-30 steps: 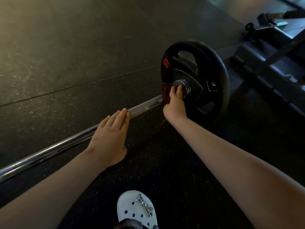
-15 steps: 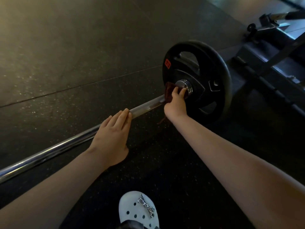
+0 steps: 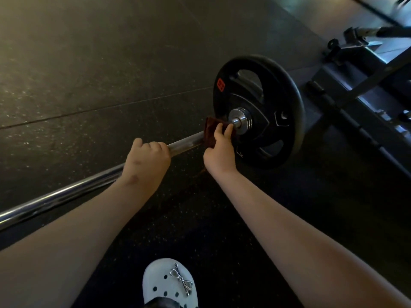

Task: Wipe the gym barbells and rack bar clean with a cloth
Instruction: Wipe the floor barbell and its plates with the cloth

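A steel barbell point(image 3: 66, 195) lies on the dark rubber floor and runs from the lower left up to a black weight plate point(image 3: 273, 103) at centre right. My left hand point(image 3: 145, 162) curls its fingers over the shaft a short way from the plate. My right hand point(image 3: 219, 150) grips a dark red cloth point(image 3: 209, 132) wrapped round the bar right beside the chrome collar point(image 3: 242, 121).
A dark metal rack frame point(image 3: 355, 90) stands on the floor just right of the plate, with another bar point(image 3: 378, 31) at the top right. My white clog point(image 3: 169, 283) is at the bottom centre. A floor seam point(image 3: 89, 110) crosses behind the bar.
My left hand went from lying flat with straight fingers on the bar to curling over it. My right hand with the cloth slid slightly away from the collar.
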